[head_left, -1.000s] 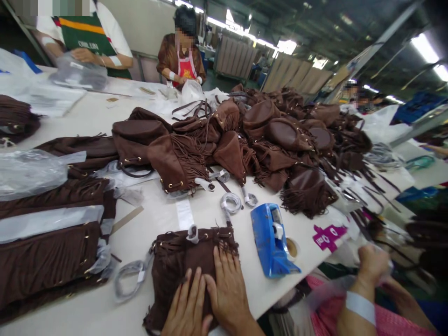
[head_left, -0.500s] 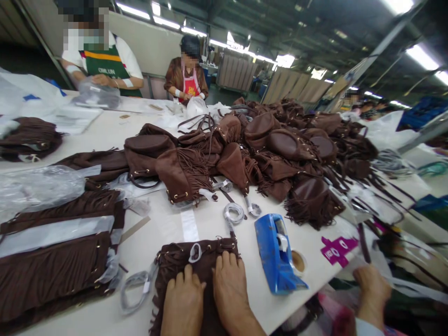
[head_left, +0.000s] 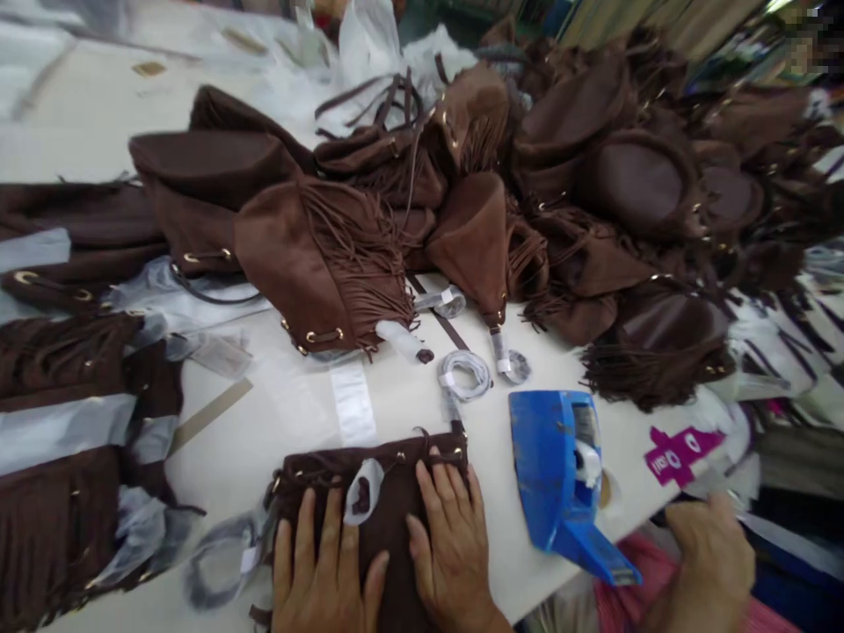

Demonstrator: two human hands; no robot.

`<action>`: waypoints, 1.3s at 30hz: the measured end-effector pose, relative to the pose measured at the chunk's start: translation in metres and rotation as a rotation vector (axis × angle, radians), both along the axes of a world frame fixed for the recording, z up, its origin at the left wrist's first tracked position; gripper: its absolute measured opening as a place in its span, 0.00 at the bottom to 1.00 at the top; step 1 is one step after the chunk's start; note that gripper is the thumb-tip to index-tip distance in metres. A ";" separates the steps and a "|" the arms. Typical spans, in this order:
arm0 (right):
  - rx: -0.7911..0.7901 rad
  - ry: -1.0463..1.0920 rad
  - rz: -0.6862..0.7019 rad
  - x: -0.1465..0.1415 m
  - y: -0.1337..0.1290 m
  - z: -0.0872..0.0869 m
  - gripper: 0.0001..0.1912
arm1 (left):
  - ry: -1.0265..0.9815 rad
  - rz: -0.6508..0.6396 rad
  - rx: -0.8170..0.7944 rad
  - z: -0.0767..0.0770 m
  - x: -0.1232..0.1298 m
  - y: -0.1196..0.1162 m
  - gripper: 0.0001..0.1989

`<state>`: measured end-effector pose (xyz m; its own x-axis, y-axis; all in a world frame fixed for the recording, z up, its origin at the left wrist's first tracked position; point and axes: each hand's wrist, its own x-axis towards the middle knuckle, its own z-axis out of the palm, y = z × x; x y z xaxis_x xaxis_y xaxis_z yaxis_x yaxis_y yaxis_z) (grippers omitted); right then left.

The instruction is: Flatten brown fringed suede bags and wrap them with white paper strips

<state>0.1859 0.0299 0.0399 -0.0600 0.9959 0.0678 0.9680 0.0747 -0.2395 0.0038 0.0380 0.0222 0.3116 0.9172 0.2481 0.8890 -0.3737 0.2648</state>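
Note:
A dark brown fringed bag (head_left: 396, 545) lies flat on the white table (head_left: 501, 571) at the bottom centre. My left hand (head_left: 326, 567) rests on its left part, fingers spread. Flat on its right part is my right hand (head_left: 454, 536), with its fingertips near the eyelets of the top edge. Between the hands, a small tassel end (head_left: 362, 494) wrapped in white material lies on the bag. One wrapped strap coil (head_left: 221, 558) is left of the bag, and another coil (head_left: 465, 375) sits beyond its top right corner.
A blue tape dispenser (head_left: 550, 475) stands right of the bag. Brown bags (head_left: 316, 255) are heaped across the back. Fringed bags (head_left: 59, 527) lie at left. A purple tag (head_left: 682, 453) is at right, near another person's hand (head_left: 716, 549).
The view has tipped down and moved closer to the table. My fingers, curled on the bag before, are now spread out flat on it. The other person's hand has shifted slightly.

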 end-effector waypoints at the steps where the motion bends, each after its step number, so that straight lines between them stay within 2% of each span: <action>1: -0.005 0.022 -0.006 0.000 0.001 0.002 0.35 | -0.002 0.001 -0.040 0.006 0.001 0.001 0.40; 4: -0.009 0.058 -0.028 -0.002 0.002 0.003 0.33 | 0.014 -0.011 -0.116 0.018 0.002 0.003 0.41; 8: 0.007 0.045 -0.042 -0.008 0.000 0.008 0.28 | 0.074 -0.016 -0.150 0.019 0.003 -0.002 0.35; 12: -0.013 -0.030 -0.086 -0.026 -0.004 0.028 0.26 | 0.127 -0.005 -0.098 0.021 0.005 -0.005 0.32; 14: 0.010 -0.066 -0.070 -0.034 -0.011 0.031 0.26 | 0.130 -0.003 -0.057 0.022 0.006 -0.006 0.31; 18: 0.100 -0.128 0.052 -0.037 -0.023 0.010 0.29 | 0.115 0.032 0.001 0.017 0.004 -0.005 0.30; 21: 0.147 -0.181 0.062 -0.029 -0.024 -0.005 0.32 | 0.135 0.029 0.106 0.010 -0.011 -0.004 0.32; 24: 0.186 -0.203 0.054 -0.024 -0.020 -0.010 0.36 | 0.160 0.036 0.204 0.006 -0.033 -0.007 0.36; 28: 0.158 -0.232 0.056 -0.022 -0.015 -0.013 0.41 | 0.199 0.184 0.194 0.012 -0.049 -0.009 0.36; 30: 0.150 -0.246 0.052 -0.022 -0.014 -0.018 0.44 | 0.205 0.149 0.226 0.014 -0.046 -0.004 0.30; 32: 0.136 -0.254 0.035 -0.023 -0.014 -0.022 0.46 | 0.186 0.003 0.287 0.014 -0.036 0.004 0.21; 34: 0.114 -0.258 0.016 -0.023 -0.012 -0.024 0.47 | 0.179 -0.118 0.327 0.011 -0.024 0.013 0.17; 36: 0.095 -0.262 0.018 -0.023 -0.006 -0.022 0.45 | 0.194 -0.118 0.312 0.008 -0.015 0.020 0.18; 39: 0.068 -0.268 0.022 -0.013 0.008 -0.015 0.35 | 0.192 -0.053 0.252 0.005 -0.010 0.024 0.23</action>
<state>0.1731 0.0381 0.0246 -0.1059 0.9880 0.1128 0.9942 0.1030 0.0315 -0.0066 0.0622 0.0275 0.4208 0.8156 0.3972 0.8912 -0.4535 -0.0130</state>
